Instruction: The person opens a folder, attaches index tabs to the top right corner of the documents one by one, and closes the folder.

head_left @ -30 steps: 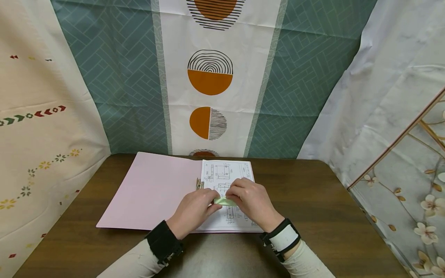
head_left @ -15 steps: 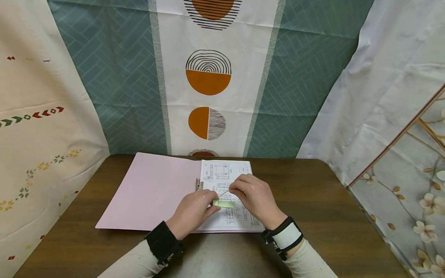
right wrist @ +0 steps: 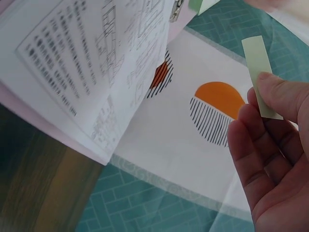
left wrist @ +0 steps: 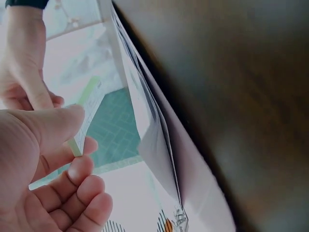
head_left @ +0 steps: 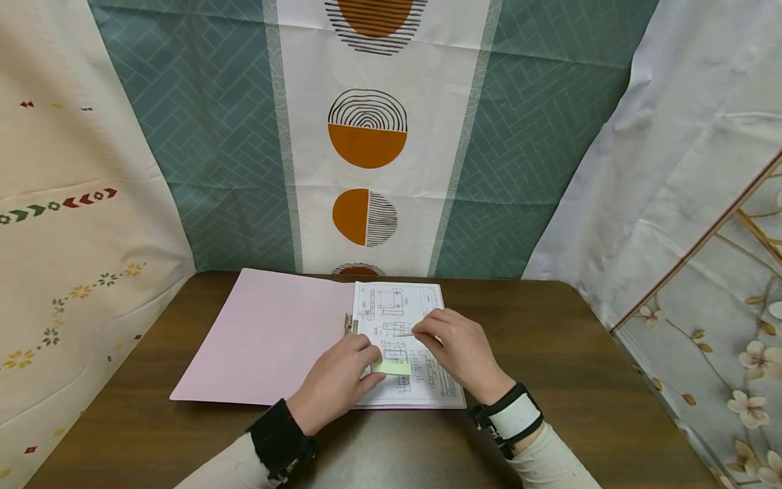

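My left hand [head_left: 336, 380] pinches a pad of narrow green sticky notes [head_left: 394, 368] between thumb and fingers, over the lower part of a printed drawing sheet [head_left: 381, 299]. In the left wrist view the thumb lies on the pad's near face, and its layered edge shows. To the right, my right hand [head_left: 458, 348] holds one green sticky note [right wrist: 258, 60] by its end, thumb on one side and fingers behind. From the head view this strip appears nearly edge-on, pointing left above the sheet. Strip and pad are apart.
An open pink folder [head_left: 275, 333] lies on the brown wooden table [head_left: 519, 333], its bare cover to the left. Printed sheets fill its right side, beside a metal clip [head_left: 349, 324] at the fold. Patterned cloths [head_left: 226, 136] hang behind and at both sides.
The right hand has peeled a strip off the pad and drawn it away to the right. My left hand has lowered slightly, with the pad's face now turned more upward.
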Motion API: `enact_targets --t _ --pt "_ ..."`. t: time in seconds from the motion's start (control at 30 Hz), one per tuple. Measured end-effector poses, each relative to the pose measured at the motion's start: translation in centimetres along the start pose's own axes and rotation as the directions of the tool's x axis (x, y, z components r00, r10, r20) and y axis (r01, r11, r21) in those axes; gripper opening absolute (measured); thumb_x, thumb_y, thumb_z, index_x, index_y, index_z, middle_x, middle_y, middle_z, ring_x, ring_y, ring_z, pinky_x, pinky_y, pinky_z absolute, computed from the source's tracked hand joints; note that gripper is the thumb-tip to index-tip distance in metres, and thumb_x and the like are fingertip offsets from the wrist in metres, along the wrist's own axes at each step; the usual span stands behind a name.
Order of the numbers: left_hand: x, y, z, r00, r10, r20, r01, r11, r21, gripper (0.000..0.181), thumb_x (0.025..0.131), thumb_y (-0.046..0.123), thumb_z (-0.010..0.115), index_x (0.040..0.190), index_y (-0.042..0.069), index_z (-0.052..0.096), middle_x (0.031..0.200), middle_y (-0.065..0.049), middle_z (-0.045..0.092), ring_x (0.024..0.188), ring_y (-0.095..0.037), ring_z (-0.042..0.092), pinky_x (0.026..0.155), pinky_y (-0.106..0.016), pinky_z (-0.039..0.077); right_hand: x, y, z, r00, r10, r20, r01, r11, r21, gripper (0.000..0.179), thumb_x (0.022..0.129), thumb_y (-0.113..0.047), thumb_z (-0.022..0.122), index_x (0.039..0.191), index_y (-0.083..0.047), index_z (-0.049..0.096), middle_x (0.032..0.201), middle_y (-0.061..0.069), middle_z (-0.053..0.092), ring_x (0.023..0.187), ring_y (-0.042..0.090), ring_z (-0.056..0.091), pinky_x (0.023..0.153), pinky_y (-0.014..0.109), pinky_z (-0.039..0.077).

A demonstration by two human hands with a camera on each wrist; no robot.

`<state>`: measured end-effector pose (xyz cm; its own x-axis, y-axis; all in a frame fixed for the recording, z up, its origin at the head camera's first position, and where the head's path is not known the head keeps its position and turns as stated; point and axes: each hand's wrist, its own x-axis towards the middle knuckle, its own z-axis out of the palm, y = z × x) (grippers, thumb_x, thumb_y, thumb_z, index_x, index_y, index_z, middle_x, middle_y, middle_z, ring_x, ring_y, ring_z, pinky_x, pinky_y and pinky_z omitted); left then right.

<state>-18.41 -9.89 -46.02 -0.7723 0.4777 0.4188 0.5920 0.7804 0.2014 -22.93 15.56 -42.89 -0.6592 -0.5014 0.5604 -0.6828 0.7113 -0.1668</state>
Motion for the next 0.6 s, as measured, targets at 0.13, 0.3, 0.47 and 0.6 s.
enact_targets --t 0.13,0.3,0.47,0.6 --pt "-0.8 0.5 -0.3 0.999 0.018 0.039 -0.017 1.000 -0.025 0.022 0.092 0.026 0.093 0.102 0.014 0.077 0.097 0.006 0.063 0.091 -0.013 0.056 0.079 -0.030 0.051 -0.1 0.1 0.0 1.000 0.014 0.013 -0.014 1.000 0.003 0.024 0.086 -0.010 0.097 0.106 -0.019 0.087 0.100 -0.009 0.078 0.094 0.011 0.069 0.083 0.033 0.061" --pt "-1.6 1.0 -0.4 0.995 0.036 0.092 -0.030 0.998 -0.060 0.022 0.095 0.027 0.090 0.106 0.013 0.078 0.096 0.006 0.061 0.089 -0.012 0.053 0.077 -0.028 0.048 0.0 0.2 0.0 1.000 0.024 0.019 -0.024 1.000 0.004 0.023 0.088 -0.011 0.096 0.107 -0.020 0.087 0.099 -0.009 0.077 0.093 0.010 0.068 0.083 0.032 0.061" --pt "-2.2 1.4 -0.3 0.991 0.080 0.111 -0.075 0.996 -0.056 0.017 0.098 0.028 0.087 0.102 0.016 0.076 0.095 0.009 0.061 0.087 -0.011 0.053 0.075 -0.026 0.047 0.0 0.1 0.0 0.999 0.029 0.026 -0.029 1.000 0.004 0.022 0.088 -0.011 0.095 0.107 -0.019 0.087 0.098 -0.009 0.077 0.092 0.010 0.067 0.081 0.032 0.060" --pt "-2.4 1.8 -0.5 0.985 0.111 0.135 -0.103 0.993 -0.063 0.014 0.097 0.025 0.086 0.099 0.017 0.075 0.091 0.010 0.059 0.083 -0.009 0.052 0.072 -0.023 0.045 -0.1 0.2 0.1 0.999 0.033 0.023 -0.033 0.999 0.001 0.022 0.088 -0.010 0.095 0.106 -0.018 0.087 0.098 -0.009 0.076 0.091 0.010 0.067 0.080 0.033 0.060"
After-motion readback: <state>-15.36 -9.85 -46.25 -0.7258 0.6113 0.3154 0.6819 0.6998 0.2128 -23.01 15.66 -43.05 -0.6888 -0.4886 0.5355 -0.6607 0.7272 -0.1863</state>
